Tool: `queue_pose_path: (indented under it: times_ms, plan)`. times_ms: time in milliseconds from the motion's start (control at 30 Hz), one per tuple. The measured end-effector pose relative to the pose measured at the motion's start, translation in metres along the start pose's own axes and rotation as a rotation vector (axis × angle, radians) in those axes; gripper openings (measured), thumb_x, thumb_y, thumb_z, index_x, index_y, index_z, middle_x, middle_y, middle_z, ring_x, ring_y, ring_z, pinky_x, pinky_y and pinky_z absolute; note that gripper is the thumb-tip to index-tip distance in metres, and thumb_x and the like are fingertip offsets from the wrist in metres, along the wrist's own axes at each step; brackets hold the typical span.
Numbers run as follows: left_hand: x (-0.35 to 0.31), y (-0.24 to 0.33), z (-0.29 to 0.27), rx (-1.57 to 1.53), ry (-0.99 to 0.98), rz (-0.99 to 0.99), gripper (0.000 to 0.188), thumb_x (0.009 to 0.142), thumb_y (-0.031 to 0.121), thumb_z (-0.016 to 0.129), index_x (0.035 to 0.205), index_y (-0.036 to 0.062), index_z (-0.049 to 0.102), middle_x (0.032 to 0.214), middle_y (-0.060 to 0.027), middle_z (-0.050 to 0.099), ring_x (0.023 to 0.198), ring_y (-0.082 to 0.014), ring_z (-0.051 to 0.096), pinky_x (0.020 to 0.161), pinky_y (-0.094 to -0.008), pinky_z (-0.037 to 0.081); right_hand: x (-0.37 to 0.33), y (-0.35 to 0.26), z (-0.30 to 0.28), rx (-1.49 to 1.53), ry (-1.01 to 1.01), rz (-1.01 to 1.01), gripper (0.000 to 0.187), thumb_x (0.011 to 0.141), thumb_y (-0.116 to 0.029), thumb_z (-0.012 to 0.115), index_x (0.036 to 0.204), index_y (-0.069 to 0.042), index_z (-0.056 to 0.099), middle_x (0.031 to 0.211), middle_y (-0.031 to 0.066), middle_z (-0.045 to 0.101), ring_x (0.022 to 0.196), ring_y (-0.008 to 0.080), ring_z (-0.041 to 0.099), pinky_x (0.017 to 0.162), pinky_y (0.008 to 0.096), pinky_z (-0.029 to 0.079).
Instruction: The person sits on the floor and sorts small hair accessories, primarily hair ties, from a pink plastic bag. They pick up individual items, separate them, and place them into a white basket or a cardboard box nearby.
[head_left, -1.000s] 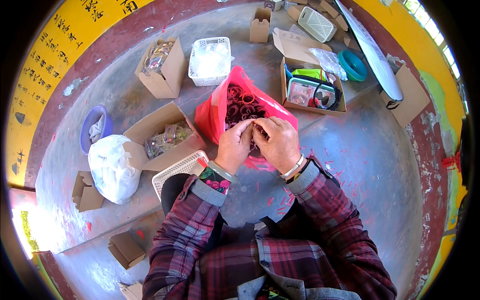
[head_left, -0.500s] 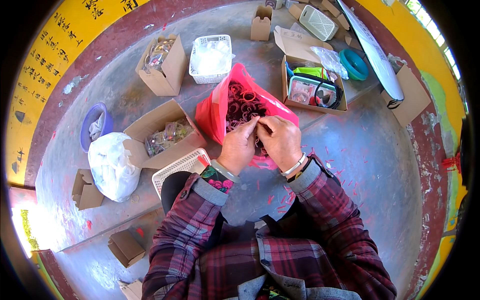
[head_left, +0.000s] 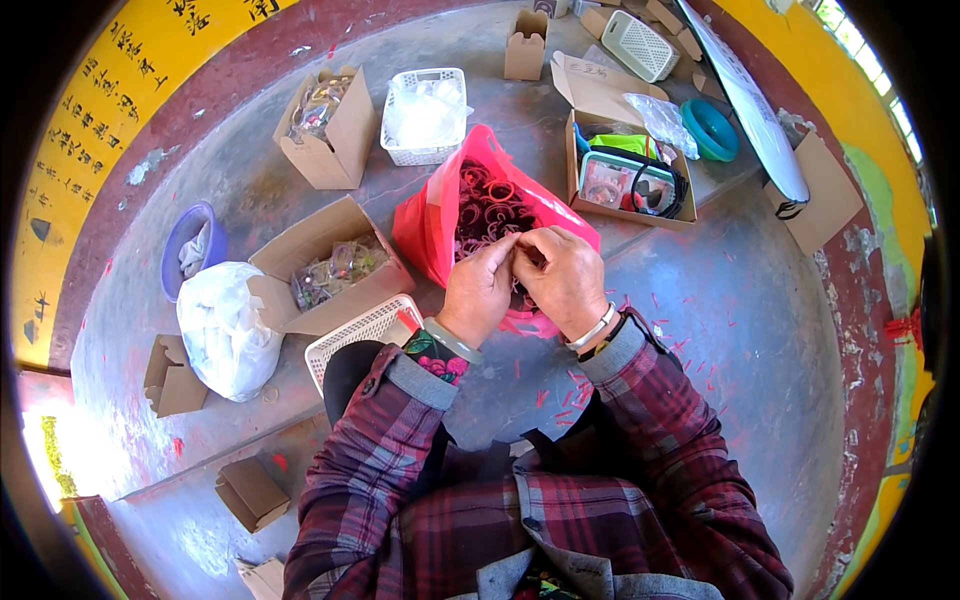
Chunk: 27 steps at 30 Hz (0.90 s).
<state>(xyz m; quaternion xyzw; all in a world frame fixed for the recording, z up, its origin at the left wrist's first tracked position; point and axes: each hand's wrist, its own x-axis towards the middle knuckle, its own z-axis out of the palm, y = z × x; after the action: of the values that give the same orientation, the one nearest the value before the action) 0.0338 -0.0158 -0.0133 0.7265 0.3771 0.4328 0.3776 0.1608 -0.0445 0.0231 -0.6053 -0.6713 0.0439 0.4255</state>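
Both hands meet above the near side of a pink-red plastic bag (head_left: 425,225), fingertips close together. Inside the bag lie many dark red ring-like pieces (head_left: 487,208). My left hand (head_left: 478,290) has its thumb and fingers pressed together. Its neighbour, my right hand (head_left: 562,280), curls its fingers into a pinch. Whatever is between the fingertips is too small and covered to make out. A cream plastic basket (head_left: 372,322) rests beside my left wrist.
Left of the bag stands an open carton (head_left: 325,240) of small clear packets, beside a stuffed white bag (head_left: 228,335). Behind are a carton (head_left: 335,150) and a white basket (head_left: 423,150). An open box of supplies (head_left: 640,212) sits at the right. Red scraps (head_left: 570,395) litter the floor.
Almost nothing differs. Both hands stay pinched together over the bag, and the whole view has shifted very slightly.
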Motion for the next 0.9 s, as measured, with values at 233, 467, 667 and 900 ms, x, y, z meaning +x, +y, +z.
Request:
queue_pose_path:
  times_ms: [233, 467, 667, 900]
  plan:
    - [-0.001, -0.001, 0.0, 0.194, -0.019, 0.151, 0.029, 0.082, 0.001, 0.05, 0.11, -0.0028, 0.055, 0.102, -0.0214, 0.06, 0.096, -0.0341, 0.058, 0.081, -0.0375, 0.048, -0.001, 0.007, 0.002, -0.034, 0.004, -0.022, 0.009, 0.069, -0.01, 0.064, 0.077, -0.005, 0.063, 0.071, 0.0124, 0.061, 0.066, 0.0307, 0.059, 0.057, 0.0372, 0.046]
    - [-0.001, 0.003, 0.0, 0.075, -0.015, 0.046, 0.023, 0.084, 0.004, 0.051, 0.105, -0.0025, 0.058, 0.096, -0.0221, 0.061, 0.091, -0.0343, 0.06, 0.076, -0.0365, 0.049, 0.001, 0.006, 0.0, -0.023, 0.028, -0.037, 0.003, 0.067, -0.008, 0.061, 0.069, -0.006, 0.061, 0.066, 0.0093, 0.059, 0.063, 0.0285, 0.058, 0.055, 0.0382, 0.044]
    - [0.001, 0.0, -0.002, -0.013, -0.006, -0.003, 0.019, 0.086, 0.007, 0.053, 0.103, -0.0003, 0.06, 0.085, -0.0196, 0.063, 0.076, -0.0249, 0.063, 0.066, -0.0303, 0.048, 0.002, 0.008, -0.001, 0.145, 0.032, 0.003, 0.005, 0.066, -0.005, 0.061, 0.07, -0.004, 0.064, 0.066, 0.0099, 0.059, 0.059, 0.0272, 0.058, 0.051, 0.0347, 0.044]
    - [0.002, -0.006, -0.002, -0.182, -0.025, -0.07, 0.02, 0.089, 0.012, 0.053, 0.101, -0.0004, 0.061, 0.083, -0.0136, 0.065, 0.078, -0.0175, 0.064, 0.065, -0.0276, 0.047, 0.005, 0.019, -0.007, 0.421, -0.087, 0.246, 0.006, 0.07, -0.004, 0.061, 0.073, -0.001, 0.065, 0.061, 0.0052, 0.059, 0.055, 0.0093, 0.055, 0.049, 0.0248, 0.042]
